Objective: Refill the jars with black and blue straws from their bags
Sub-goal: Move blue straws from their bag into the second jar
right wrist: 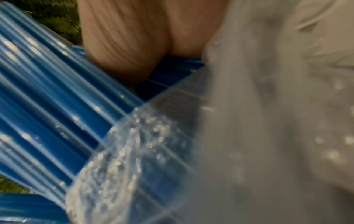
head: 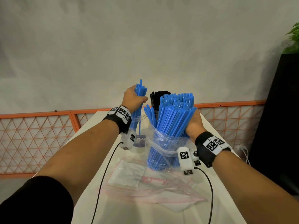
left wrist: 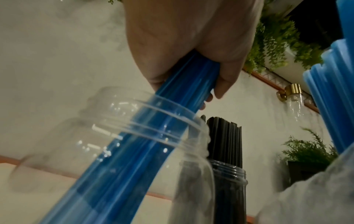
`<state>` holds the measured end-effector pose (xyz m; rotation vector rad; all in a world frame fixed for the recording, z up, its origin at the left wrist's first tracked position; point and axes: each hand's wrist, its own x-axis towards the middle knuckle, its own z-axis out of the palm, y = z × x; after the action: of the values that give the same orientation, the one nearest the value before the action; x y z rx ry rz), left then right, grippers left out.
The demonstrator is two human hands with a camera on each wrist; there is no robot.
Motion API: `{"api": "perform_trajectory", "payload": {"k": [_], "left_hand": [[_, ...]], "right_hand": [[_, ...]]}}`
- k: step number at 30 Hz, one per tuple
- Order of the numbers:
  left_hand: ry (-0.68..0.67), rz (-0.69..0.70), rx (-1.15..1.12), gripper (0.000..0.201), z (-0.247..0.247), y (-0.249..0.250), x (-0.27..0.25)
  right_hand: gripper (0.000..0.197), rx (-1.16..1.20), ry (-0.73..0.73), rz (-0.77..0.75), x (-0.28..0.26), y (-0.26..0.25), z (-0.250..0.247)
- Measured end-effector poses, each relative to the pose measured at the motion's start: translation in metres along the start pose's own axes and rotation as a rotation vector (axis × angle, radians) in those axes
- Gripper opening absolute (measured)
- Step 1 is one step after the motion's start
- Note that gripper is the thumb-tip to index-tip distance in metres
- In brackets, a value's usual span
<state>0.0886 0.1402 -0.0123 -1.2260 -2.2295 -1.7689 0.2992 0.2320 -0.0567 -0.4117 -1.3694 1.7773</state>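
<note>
My left hand (head: 135,98) grips a small bundle of blue straws (head: 139,101), whose lower ends stand inside a clear jar (left wrist: 122,136) on the white table (head: 129,212). Behind it a second jar (left wrist: 229,178) holds black straws (head: 157,98). My right hand (head: 193,126) holds a big sheaf of blue straws (head: 174,120) that stands upright in its clear plastic bag (head: 161,149). In the right wrist view the straws (right wrist: 57,113) and the bag's film (right wrist: 258,136) fill the blurred picture, and the fingers are hidden.
An empty clear zip bag with pink print (head: 145,180) lies flat on the table in front of me. Two black cables (head: 103,175) run from my wrists across the tabletop. An orange mesh fence (head: 40,131) stands behind the table, a dark cabinet (head: 278,118) at right.
</note>
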Motion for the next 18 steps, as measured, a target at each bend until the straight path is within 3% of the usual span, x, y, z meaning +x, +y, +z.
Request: {"api": "perform_trajectory", "payload": {"k": [4,9,12,15,18], "left_hand": [[-0.189,-0.041,0.064,0.036,0.002,-0.005,-0.009],[-0.327,-0.013,0.095,0.025,0.001,-0.007,-0.013],[-0.335,-0.014,0.136,0.032,-0.003,-0.003,-0.013],[-0.358,-0.028,0.148,0.065,-0.012,0.003,-0.017],[-0.209,0.099,0.137,0.066,-0.029,0.011,-0.03]], "right_hand": [[0.024,-0.009,-0.008,-0.008,-0.001,0.0,0.0],[0.033,-0.14,0.022,-0.034,0.003,0.003,-0.003],[0.024,-0.105,0.02,-0.026,0.003,0.002,-0.002],[0.017,-0.094,0.021,-0.036,0.003,0.003,-0.002],[0.016,-0.063,0.022,-0.031,0.004,0.004,-0.003]]}}
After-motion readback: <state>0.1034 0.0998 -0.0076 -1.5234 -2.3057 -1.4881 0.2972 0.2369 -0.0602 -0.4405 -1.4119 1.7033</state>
